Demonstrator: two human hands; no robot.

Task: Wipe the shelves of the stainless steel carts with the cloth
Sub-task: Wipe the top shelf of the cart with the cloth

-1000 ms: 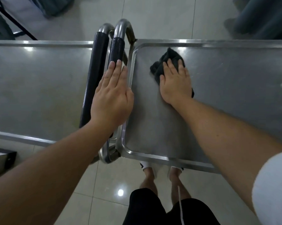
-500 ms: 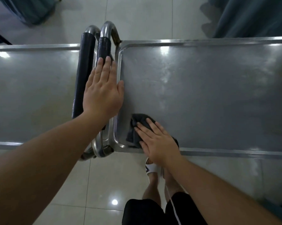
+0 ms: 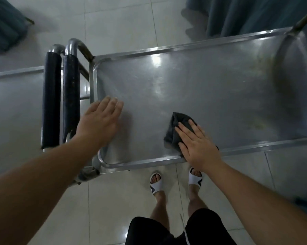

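Observation:
Two stainless steel carts stand side by side. The right cart's top shelf (image 3: 211,89) fills the middle of the head view; the left cart's shelf (image 3: 13,106) lies at the left edge. A dark cloth (image 3: 175,131) lies bunched near the right shelf's front rim. My right hand (image 3: 197,144) presses flat on the cloth with straight fingers, its heel over the rim. My left hand (image 3: 100,121) hovers flat with straight fingers over the shelf's left front part, holding nothing.
Two black padded cart handles (image 3: 60,101) run between the shelves. Teal curtains (image 3: 246,16) hang behind the right cart, and a teal bundle (image 3: 4,27) lies at far left. My sandalled feet (image 3: 156,183) stand on pale floor tiles in front.
My left hand has left the padded handle and moved right over the right shelf. My right hand slid the cloth to the right along the front rim.

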